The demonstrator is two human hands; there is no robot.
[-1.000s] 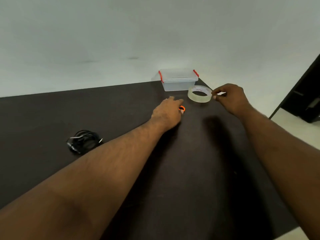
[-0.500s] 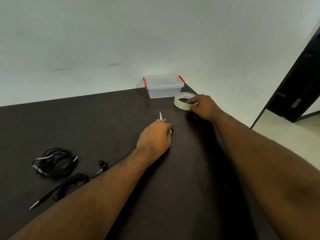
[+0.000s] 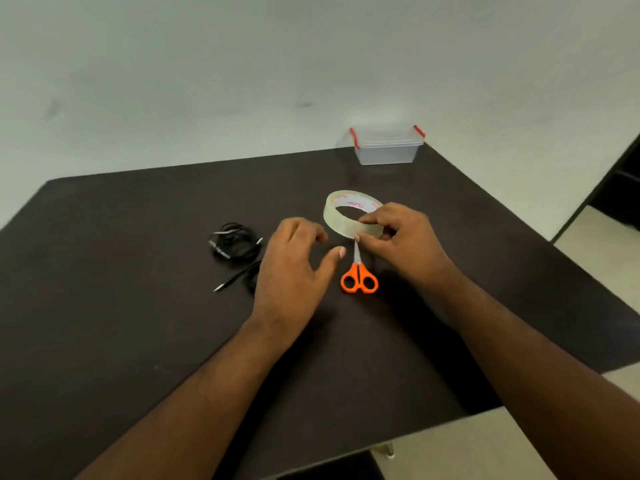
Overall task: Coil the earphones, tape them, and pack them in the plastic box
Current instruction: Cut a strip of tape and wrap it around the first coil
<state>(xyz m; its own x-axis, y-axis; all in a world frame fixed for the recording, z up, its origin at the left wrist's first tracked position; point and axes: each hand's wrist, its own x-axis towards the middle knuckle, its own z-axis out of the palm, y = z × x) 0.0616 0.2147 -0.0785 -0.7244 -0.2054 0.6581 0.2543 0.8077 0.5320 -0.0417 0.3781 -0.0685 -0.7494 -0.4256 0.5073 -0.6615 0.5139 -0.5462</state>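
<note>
Tape roll point(image 3: 349, 216) nearer now, in right hand point(image 3: 401, 242).

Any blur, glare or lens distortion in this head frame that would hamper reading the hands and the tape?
Head view: wide-angle bending bows the table edges; mild softness on the plastic box; soft shadows under both arms, no harsh glare. The right hand pinching the tape roll and the open left hand read clearly.

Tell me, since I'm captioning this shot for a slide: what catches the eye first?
The orange-handled scissors lying mid-table between both hands stand out most. Just above them, the right hand pinches the clear tape roll, while the left hand hovers open. Black earphones sit to the left, and a plastic box at the far edge.
</note>
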